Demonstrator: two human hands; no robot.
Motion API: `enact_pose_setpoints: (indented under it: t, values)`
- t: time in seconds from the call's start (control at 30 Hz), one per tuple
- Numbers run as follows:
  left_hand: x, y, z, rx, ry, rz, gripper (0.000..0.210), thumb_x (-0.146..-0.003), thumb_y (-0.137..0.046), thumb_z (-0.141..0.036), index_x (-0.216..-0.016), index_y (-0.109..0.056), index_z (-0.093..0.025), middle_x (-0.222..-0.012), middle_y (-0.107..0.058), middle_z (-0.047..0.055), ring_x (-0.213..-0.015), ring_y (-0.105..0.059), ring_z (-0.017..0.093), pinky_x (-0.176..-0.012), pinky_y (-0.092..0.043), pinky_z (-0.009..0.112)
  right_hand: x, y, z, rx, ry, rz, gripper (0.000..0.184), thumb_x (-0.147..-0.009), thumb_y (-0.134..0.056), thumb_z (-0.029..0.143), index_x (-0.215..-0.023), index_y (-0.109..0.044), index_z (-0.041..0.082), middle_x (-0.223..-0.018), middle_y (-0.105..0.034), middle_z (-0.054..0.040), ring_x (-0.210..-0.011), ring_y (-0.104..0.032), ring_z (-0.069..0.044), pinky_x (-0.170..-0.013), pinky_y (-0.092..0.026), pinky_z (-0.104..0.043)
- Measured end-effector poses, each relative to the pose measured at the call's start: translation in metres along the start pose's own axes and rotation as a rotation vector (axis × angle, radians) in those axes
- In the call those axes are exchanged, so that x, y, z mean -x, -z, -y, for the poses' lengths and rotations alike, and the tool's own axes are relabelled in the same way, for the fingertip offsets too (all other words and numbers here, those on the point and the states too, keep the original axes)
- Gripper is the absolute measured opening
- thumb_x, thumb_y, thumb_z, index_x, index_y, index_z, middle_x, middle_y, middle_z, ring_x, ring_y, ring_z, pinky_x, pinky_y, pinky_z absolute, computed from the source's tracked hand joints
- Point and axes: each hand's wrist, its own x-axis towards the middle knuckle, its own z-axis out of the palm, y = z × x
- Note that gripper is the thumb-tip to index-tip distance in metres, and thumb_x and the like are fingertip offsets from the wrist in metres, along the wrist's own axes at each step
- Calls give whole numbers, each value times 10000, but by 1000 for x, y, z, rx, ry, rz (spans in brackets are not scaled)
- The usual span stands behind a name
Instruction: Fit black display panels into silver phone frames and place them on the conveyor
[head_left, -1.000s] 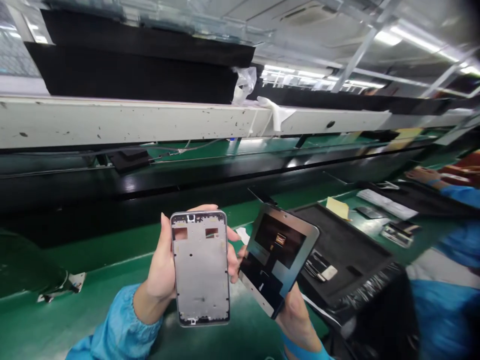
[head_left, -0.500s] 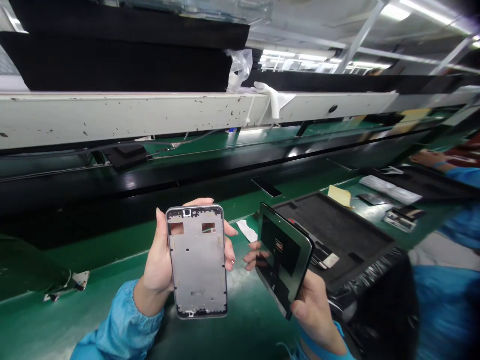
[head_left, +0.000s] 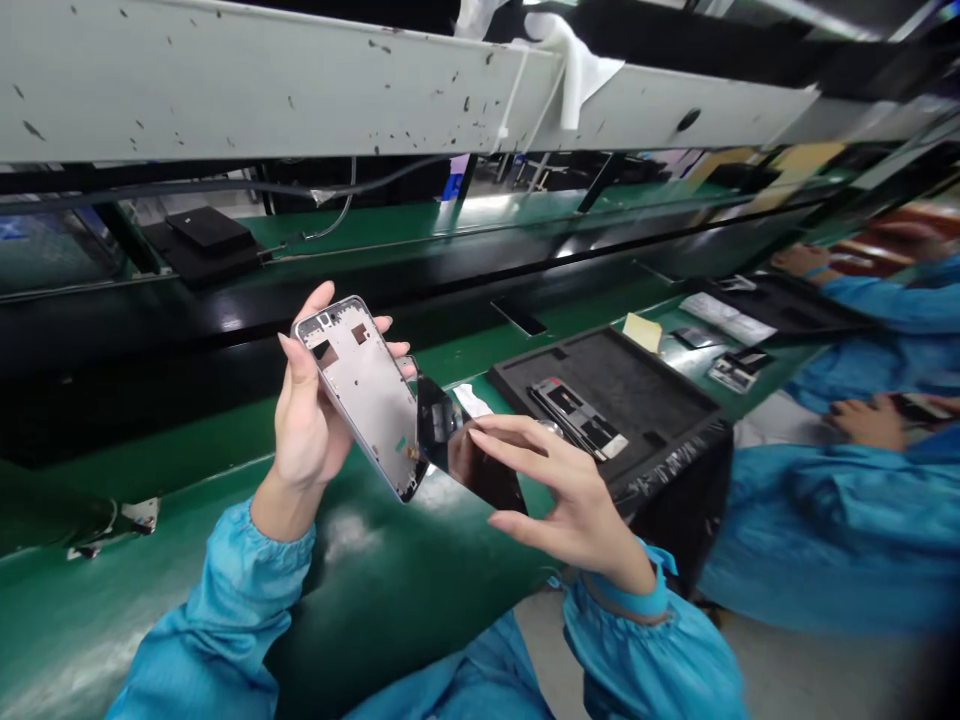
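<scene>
Loosely curled left fingers (head_left: 301, 370) around frame (head_left: 364, 390)

At our desk's (head_left: 375, 570) near edge, our left hand (head_left: 309, 425) holds a phone frame (head_left: 364, 400), our right hand (head_left: 566, 490) a dark panel (head_left: 459, 452).

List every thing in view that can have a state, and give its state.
Grey rectangular metal phone frame: tilted, inner face uncovered.
Glossy black rectangular panel: tilted, not seated in the frame; contact unclear.
Left hand: closed around the frame.
Right hand: holding the panel.
Shallow black rectangular tray: uncovered, holding flat grey-and-black parts.
White limp cloth-like strip: draped over the scuffed grey beam.
</scene>
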Motion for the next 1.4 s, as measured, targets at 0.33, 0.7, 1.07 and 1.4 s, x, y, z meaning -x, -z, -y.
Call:
enact_pose_setpoints:
  t: [0.33,0.7,1.07,1.4]
  values:
    - [2,8,-5,-59,-20,90,747,-905,-748,-723,-1521,-543,-354,-1286,-761,81,-1199,-762,332,-993,-661,469,-20,-14,-6,-69,38,52,700,-1015,-703,588,-1635,-535,309,-1393,-694,-155,-1260,-711,-320,-1031,-635,-485]
    - [-4,16,-13,-165,-42,102,585,-887,-769,-721,-1336,-634,-372,-1226,-773,40,-1055,-791,323,-892,-681,503,-8,-8,-12,-154,-19,6,702,-966,-783,557,-1602,-578,338,-1357,-663,-150,-1168,-721,-315,-961,-663,-516]
    - [-4,13,-12,-183,-88,150,496,-937,-709,-711,-1253,-639,-334,-1213,-779,78,-1003,-808,322,-860,-705,526,-4,-1,-5,-70,-24,77,677,-977,-770,560,-1580,-606,300,-1338,-669,-155,-1193,-708,-305,-992,-656,-492]
    - [0,13,-2,-266,-69,217,527,-870,-829,-647,-1233,-664,-302,-1210,-779,113,-959,-810,283,-698,-681,367,-14,-44,-5,-278,-140,-75,837,-973,-697,692,-1685,-450,328,-1308,-599,-122,-1154,-697,-275,-972,-673,-462]
